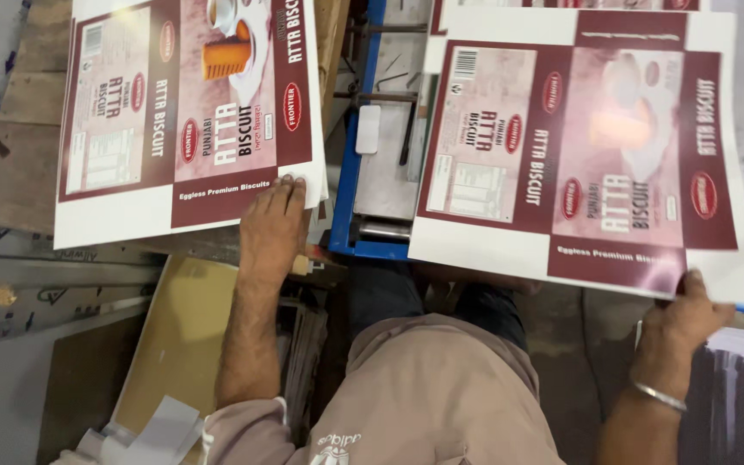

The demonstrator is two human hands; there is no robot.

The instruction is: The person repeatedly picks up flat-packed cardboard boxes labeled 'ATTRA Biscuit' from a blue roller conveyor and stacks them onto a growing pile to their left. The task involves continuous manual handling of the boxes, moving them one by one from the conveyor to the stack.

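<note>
Rt printed carton sheet (579, 155) over blue machine bed (348, 207); rt hand (686, 323) pinches its near corner. Lt stack of sheets (182, 112) on wooden pallet (19, 129); lt hand (273, 228) flat, fingers open, on near edge. Step appears mid sheet transfer; next calls for square alignment.

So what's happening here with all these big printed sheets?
A person works with both hands on flat, uncut maroon-and-white printed carton sheets. The left hand rests on the lower edge of a stack of sheets lying on a wooden surface. The right hand grips the corner of a single printed sheet, held over a blue-framed metal machine bed. More paper stacks lie nearby.
</note>
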